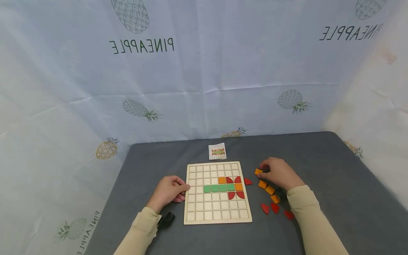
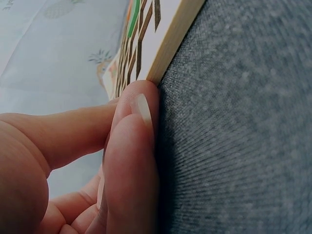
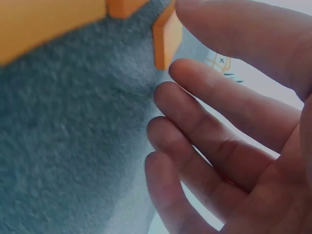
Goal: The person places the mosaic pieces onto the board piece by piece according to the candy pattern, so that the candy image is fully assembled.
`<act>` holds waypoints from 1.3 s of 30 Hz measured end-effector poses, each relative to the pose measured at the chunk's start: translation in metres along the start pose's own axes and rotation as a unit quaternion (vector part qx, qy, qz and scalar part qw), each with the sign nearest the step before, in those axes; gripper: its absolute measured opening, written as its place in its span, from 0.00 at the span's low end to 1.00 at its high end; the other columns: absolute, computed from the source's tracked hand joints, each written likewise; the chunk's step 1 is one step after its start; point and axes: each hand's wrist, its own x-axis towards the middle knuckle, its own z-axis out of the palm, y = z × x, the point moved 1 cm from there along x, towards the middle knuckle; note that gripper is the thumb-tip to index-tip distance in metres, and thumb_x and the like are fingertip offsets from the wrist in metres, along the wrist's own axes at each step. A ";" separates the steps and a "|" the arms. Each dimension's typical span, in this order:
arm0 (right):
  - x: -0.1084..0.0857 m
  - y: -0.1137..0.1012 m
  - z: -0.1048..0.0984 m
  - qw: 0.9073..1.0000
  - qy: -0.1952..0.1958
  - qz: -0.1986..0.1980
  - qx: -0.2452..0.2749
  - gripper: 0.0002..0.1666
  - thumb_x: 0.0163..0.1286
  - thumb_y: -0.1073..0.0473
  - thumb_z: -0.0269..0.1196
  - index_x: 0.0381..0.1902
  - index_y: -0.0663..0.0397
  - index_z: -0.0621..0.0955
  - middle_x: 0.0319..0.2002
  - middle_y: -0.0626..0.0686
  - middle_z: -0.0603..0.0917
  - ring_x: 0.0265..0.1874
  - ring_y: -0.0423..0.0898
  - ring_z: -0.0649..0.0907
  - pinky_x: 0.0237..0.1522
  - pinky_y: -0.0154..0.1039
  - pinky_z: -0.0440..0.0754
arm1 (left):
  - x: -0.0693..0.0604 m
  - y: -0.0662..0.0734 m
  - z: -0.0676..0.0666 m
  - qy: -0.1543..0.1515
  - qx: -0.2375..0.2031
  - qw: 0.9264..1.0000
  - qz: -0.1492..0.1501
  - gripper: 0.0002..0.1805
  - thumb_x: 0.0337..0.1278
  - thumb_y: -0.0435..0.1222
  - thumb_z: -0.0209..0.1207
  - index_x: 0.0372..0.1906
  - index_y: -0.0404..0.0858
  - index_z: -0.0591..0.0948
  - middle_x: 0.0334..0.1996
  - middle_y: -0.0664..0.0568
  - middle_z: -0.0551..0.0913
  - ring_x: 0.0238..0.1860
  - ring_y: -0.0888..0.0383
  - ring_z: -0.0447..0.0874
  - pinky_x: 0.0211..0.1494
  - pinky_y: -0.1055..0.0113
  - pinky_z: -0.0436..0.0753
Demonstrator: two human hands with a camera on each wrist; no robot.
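A wooden grid board (image 1: 199, 206) lies on the grey table. Green squares form a row on it, with orange squares and red rounded pieces around the row's right part. My left hand (image 1: 169, 191) holds the board's left edge, thumb over the rim; in the left wrist view its fingertips (image 2: 131, 146) meet the wooden side. Right of the board, my right hand (image 1: 280, 173) has thumb and index finger at an orange square tile (image 1: 258, 171), pinching it by its sides. The right wrist view shows that tile (image 3: 167, 39) between those two fingers, the other fingers loosely bent.
Several orange squares (image 1: 270, 190) lie below the right hand, with red pieces (image 1: 275, 208) nearer the front. One red piece (image 1: 247, 181) sits beside the board's right edge. A small pattern card (image 1: 217, 157) lies behind the board. Pineapple-print cloth (image 1: 204, 71) hangs around the table.
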 end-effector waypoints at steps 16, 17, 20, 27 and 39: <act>-0.005 -0.001 0.000 1.000 -0.004 0.024 -0.005 0.17 0.68 0.55 0.77 0.49 0.59 0.90 0.46 0.58 0.88 0.41 0.52 0.85 0.47 0.56 0.90 | 0.001 0.000 0.004 0.008 0.011 1.000 -0.001 0.13 0.64 0.42 0.76 0.40 0.38 0.86 0.26 0.46 0.87 0.24 0.56 0.90 0.28 0.63 0.91; -0.005 -0.001 0.001 1.000 -0.002 0.024 -0.007 0.16 0.68 0.55 0.77 0.48 0.59 0.90 0.46 0.58 0.88 0.41 0.52 0.85 0.47 0.56 0.89 | 0.001 0.000 0.004 0.008 0.010 1.000 -0.004 0.12 0.64 0.41 0.76 0.40 0.38 0.86 0.26 0.46 0.87 0.24 0.56 0.90 0.28 0.63 0.91; -0.005 -0.002 0.001 1.000 0.004 0.020 -0.011 0.14 0.68 0.56 0.77 0.47 0.58 0.90 0.45 0.57 0.88 0.39 0.51 0.84 0.46 0.55 0.89 | 0.002 0.000 0.004 0.006 0.009 1.000 -0.004 0.12 0.64 0.41 0.76 0.40 0.38 0.86 0.26 0.46 0.87 0.23 0.56 0.90 0.28 0.63 0.91; -0.003 -0.001 0.003 1.000 0.010 0.008 -0.020 0.12 0.69 0.56 0.76 0.45 0.57 0.90 0.43 0.56 0.88 0.38 0.49 0.84 0.44 0.53 0.89 | 0.000 0.001 0.004 0.003 0.008 1.000 -0.001 0.13 0.64 0.42 0.76 0.41 0.38 0.86 0.26 0.46 0.87 0.24 0.56 0.90 0.28 0.64 0.90; 0.010 -0.055 0.016 0.999 0.029 -0.033 -0.022 0.11 0.68 0.53 0.78 0.45 0.52 0.91 0.43 0.51 0.88 0.40 0.47 0.84 0.47 0.49 0.90 | -0.003 0.000 0.001 0.008 0.006 1.000 0.006 0.13 0.64 0.42 0.76 0.41 0.37 0.86 0.26 0.46 0.87 0.24 0.55 0.90 0.29 0.62 0.91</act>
